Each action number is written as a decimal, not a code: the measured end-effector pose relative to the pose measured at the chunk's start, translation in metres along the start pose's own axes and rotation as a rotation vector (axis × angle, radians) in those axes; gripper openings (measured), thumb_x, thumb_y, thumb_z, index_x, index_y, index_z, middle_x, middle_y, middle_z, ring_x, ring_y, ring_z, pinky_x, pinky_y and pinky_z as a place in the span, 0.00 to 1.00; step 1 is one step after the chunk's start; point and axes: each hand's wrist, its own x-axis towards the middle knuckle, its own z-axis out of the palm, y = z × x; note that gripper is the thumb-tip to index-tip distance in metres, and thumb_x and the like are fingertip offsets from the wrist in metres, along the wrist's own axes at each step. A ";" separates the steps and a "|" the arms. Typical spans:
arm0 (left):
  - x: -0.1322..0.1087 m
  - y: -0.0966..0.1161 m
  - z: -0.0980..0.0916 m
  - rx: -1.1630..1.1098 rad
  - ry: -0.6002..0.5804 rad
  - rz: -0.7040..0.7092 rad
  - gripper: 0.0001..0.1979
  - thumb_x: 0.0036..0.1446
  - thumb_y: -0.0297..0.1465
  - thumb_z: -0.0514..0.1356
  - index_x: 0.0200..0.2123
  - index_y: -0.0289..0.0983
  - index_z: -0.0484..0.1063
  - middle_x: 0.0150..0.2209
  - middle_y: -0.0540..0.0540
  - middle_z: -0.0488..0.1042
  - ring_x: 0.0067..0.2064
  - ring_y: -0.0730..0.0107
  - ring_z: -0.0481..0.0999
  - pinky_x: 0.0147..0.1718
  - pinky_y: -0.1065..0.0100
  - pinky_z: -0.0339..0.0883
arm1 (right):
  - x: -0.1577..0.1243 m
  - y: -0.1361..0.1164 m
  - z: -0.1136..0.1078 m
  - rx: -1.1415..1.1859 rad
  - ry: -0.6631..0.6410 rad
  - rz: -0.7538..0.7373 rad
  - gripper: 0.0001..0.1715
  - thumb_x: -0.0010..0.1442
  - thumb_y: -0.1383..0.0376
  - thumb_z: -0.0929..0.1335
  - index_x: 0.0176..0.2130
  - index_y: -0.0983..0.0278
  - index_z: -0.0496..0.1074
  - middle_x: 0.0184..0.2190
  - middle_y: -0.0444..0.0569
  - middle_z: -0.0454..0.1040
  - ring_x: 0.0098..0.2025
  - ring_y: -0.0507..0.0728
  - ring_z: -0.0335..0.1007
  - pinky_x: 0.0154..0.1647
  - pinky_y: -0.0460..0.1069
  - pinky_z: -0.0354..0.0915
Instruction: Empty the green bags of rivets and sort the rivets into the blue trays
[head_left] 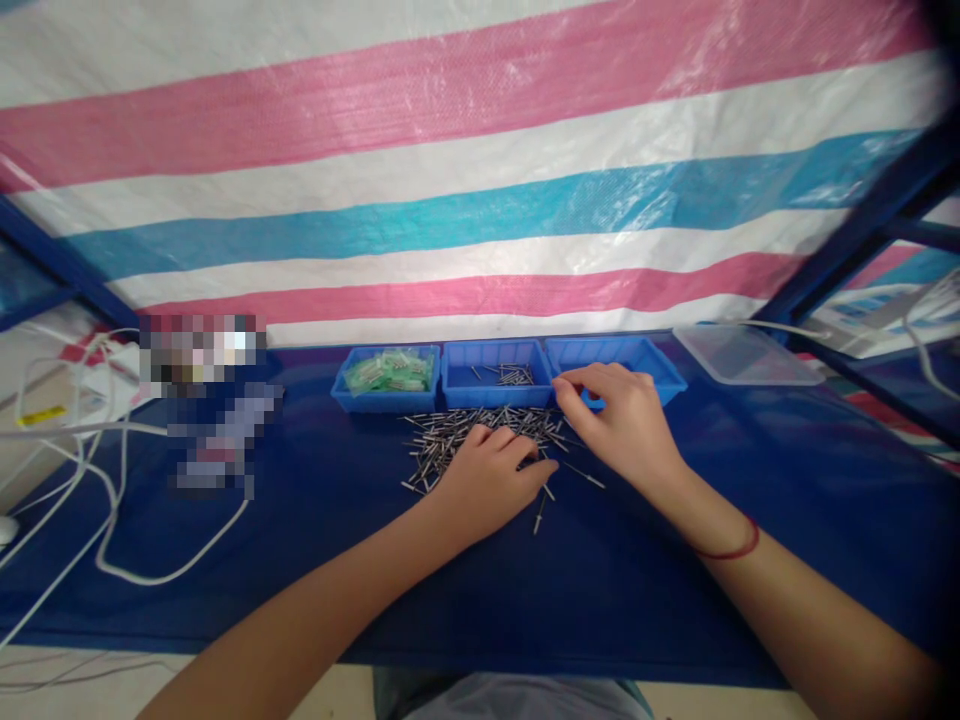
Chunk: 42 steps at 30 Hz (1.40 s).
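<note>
A striped pink, white and blue tarp [480,150] hangs behind the far edge of a dark blue worktop [600,580]. White cables [112,530] loop over the worktop's left end, beside a patch too blurred to read. Near the far right corner lies a shallow clear plastic container [742,355].

Three blue trays stand in a row, side by side, along the middle of the far edge. The left tray [382,403] holds pale green pieces [390,370]. The middle tray [495,397] holds a few metal pins [510,375]. What lies in the right tray [660,375] cannot be made out.

The left hand [487,480] lies palm down on the worktop, just in front of the middle tray. Its fingers are curled onto the near right part of a pile of pins [442,435]; whether it grips any cannot be told. The right hand [622,415] reaches over the front rim of the right tray. Its thumb and fingertips are drawn close together near where that tray meets the middle one. Whether a pin sits between them is too small to tell.

The pile spreads over the worktop just in front of the middle tray, well away from the near edge. A stray pin [540,512] lies just nearer than the left hand, and another [585,475] lies between the two hands. A thin red cord [731,545] circles the right wrist.
</note>
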 end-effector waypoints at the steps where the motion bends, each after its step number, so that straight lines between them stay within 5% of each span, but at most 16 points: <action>1: 0.004 0.001 0.001 0.026 -0.016 0.024 0.12 0.66 0.32 0.51 0.48 0.45 0.73 0.40 0.46 0.74 0.41 0.65 0.68 0.39 0.61 0.54 | -0.001 0.001 -0.001 0.012 0.000 0.008 0.15 0.63 0.61 0.62 0.32 0.62 0.75 0.28 0.47 0.77 0.34 0.58 0.71 0.39 0.52 0.56; 9: 0.020 0.006 0.005 0.014 -0.092 -0.013 0.11 0.64 0.35 0.55 0.36 0.39 0.76 0.37 0.45 0.74 0.41 0.64 0.71 0.40 0.61 0.55 | -0.004 -0.004 -0.004 0.076 -0.044 -0.006 0.14 0.61 0.63 0.63 0.31 0.62 0.75 0.28 0.48 0.77 0.32 0.57 0.71 0.38 0.52 0.59; 20: 0.036 0.002 -0.017 0.072 -0.331 -0.104 0.06 0.60 0.23 0.55 0.34 0.33 0.73 0.33 0.41 0.77 0.37 0.58 0.77 0.35 0.61 0.63 | -0.005 -0.004 -0.001 0.099 -0.156 -0.011 0.13 0.61 0.64 0.63 0.31 0.61 0.75 0.28 0.47 0.77 0.31 0.56 0.71 0.37 0.51 0.59; 34: 0.022 -0.007 -0.013 0.041 -0.213 -0.158 0.10 0.62 0.36 0.57 0.36 0.36 0.74 0.37 0.43 0.77 0.40 0.57 0.76 0.37 0.61 0.64 | -0.005 -0.006 0.002 0.115 -0.290 -0.043 0.14 0.61 0.64 0.63 0.29 0.62 0.74 0.26 0.47 0.76 0.30 0.55 0.70 0.37 0.50 0.60; 42: 0.021 -0.014 -0.006 -0.141 -0.142 -0.259 0.08 0.59 0.27 0.56 0.39 0.37 0.74 0.37 0.45 0.79 0.39 0.63 0.77 0.37 0.66 0.65 | -0.004 -0.004 0.002 0.105 -0.334 -0.048 0.14 0.61 0.64 0.62 0.27 0.62 0.73 0.26 0.46 0.76 0.31 0.55 0.70 0.37 0.50 0.60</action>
